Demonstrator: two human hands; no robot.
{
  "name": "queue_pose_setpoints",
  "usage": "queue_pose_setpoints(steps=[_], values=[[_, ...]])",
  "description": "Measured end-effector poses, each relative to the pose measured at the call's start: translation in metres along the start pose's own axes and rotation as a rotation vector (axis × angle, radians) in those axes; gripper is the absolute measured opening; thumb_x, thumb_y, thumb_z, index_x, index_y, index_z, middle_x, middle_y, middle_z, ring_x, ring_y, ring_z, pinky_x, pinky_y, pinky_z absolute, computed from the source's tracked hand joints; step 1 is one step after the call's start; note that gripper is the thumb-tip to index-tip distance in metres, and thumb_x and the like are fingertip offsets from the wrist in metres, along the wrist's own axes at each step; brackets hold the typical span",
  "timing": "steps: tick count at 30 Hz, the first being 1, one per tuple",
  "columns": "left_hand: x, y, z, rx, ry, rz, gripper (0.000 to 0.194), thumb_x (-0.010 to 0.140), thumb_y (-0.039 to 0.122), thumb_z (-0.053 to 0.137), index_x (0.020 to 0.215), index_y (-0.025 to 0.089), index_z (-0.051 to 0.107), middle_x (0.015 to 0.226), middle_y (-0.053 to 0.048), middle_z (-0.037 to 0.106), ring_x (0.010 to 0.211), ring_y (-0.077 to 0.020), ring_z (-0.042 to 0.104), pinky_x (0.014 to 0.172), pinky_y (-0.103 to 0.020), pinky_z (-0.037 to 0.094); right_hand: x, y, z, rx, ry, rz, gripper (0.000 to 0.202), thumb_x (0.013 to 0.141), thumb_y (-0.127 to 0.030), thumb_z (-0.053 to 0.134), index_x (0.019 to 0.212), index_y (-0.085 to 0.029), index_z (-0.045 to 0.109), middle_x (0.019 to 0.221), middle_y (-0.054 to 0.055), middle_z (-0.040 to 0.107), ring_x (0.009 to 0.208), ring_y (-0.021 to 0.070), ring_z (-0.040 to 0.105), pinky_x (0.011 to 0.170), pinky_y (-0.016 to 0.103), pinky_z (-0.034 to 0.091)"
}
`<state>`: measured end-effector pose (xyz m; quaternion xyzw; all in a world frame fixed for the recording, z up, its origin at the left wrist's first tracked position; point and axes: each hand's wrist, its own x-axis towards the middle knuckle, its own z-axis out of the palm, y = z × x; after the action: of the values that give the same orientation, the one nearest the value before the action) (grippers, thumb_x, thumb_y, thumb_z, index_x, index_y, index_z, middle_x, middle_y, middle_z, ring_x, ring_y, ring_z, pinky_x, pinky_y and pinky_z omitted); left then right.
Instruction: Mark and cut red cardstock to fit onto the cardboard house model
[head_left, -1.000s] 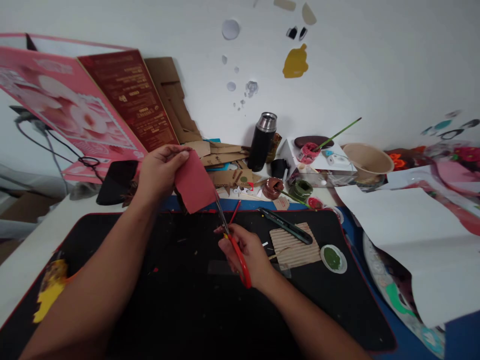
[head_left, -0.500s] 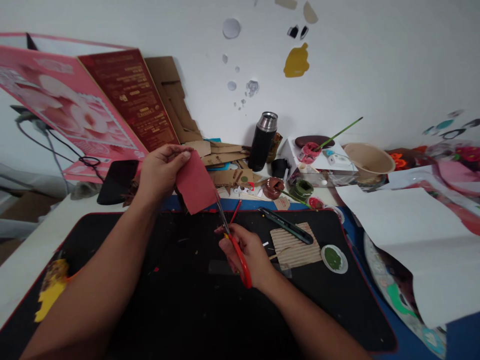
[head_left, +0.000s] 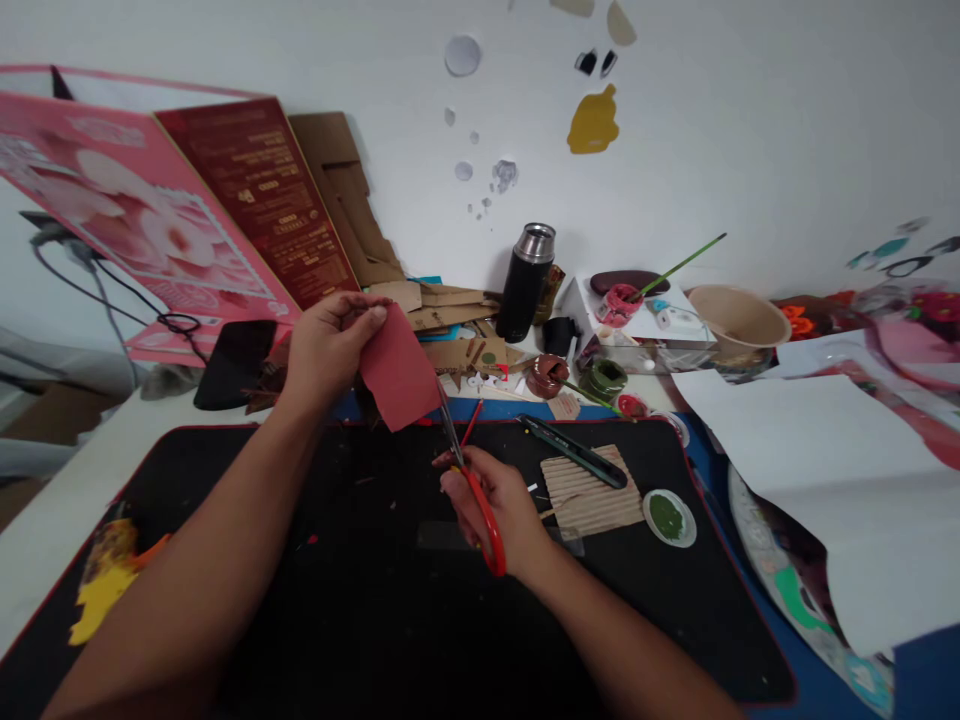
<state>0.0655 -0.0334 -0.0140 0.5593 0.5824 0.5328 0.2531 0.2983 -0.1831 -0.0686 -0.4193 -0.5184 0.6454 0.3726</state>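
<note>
Two bare hands work in the air above the black mat (head_left: 360, 600), which lies on the worktop (head_left: 139, 435). The left hand (head_left: 330, 345) has its thumb pressed against the bent fingers, with no visible opening between them, and in this pinch it holds the upper left corner of the pink paper (head_left: 401, 370). This paper hangs tilted, and in the view it covers a small part of the far edge of the mat. The right hand (head_left: 499, 505) has its fingers curled closely around the red handles of the scissors (head_left: 495, 540); the blades point away from the person, and their tips meet the right edge of the paper. How wide the blades stand apart, I cannot tell. Near the far edge of the mat, towards its right corner, lies a utility knife (head_left: 574, 450), partly over the corrugated cardboard (head_left: 592, 510). Just beside this cardboard, near the right edge, is a small white dish (head_left: 679, 541) with green paint (head_left: 664, 516). Close to the left edge lies a yellow piece (head_left: 101, 605). Beyond the far edge a black flask (head_left: 523, 290) stands upright.
</note>
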Motion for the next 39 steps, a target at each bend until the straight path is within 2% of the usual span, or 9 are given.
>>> queue_pose_setpoints(steps=[10,16,23,35,39], values=[[-0.002,-0.003,0.004,-0.072,0.026,-0.006,0.021,0.086,0.039,0.076,0.102,0.025,0.078,0.101,-0.006,0.078,0.090,-0.0215,0.071,0.076,-0.032,0.059,0.002,0.002,-0.001,-0.065,0.063,0.005,0.047,0.099,-0.067,0.065,0.107,-0.020,0.071,0.063,-0.007,0.047,0.043,0.0076,0.040,0.041,0.020,0.030],[-0.004,-0.003,0.004,-0.033,0.049,0.045,0.017,0.089,0.036,0.075,0.103,0.025,0.078,0.103,-0.006,0.078,0.094,-0.0210,0.072,0.081,-0.031,0.060,0.003,0.004,0.001,-0.077,0.103,0.006,0.047,0.100,-0.067,0.063,0.102,-0.020,0.070,0.064,-0.006,0.047,0.044,0.0078,0.037,0.040,0.022,0.029],[-0.006,0.004,0.004,-0.018,0.064,0.025,0.017,0.088,0.035,0.075,0.101,0.024,0.078,0.101,-0.005,0.078,0.094,-0.0225,0.072,0.080,-0.033,0.060,0.002,0.004,0.002,-0.086,0.135,0.020,0.041,0.101,-0.062,0.063,0.098,-0.021,0.068,0.059,-0.008,0.042,0.042,0.0081,0.036,0.040,0.021,0.027],[-0.009,0.010,0.009,-0.016,0.071,0.014,0.015,0.088,0.032,0.073,0.099,0.023,0.077,0.099,-0.005,0.078,0.094,-0.0225,0.072,0.080,-0.033,0.061,0.002,-0.001,0.004,-0.144,0.183,0.020,0.037,0.099,-0.058,0.065,0.088,-0.022,0.065,0.058,-0.007,0.044,0.046,0.0101,0.039,0.042,0.022,0.029],[-0.009,0.009,0.008,-0.032,0.073,0.014,0.015,0.087,0.032,0.074,0.099,0.024,0.079,0.100,-0.005,0.079,0.096,-0.0227,0.072,0.083,-0.034,0.061,0.002,-0.005,0.004,-0.219,0.201,0.001,0.034,0.098,-0.053,0.065,0.086,-0.021,0.066,0.061,-0.005,0.049,0.050,0.0109,0.043,0.044,0.021,0.032]])
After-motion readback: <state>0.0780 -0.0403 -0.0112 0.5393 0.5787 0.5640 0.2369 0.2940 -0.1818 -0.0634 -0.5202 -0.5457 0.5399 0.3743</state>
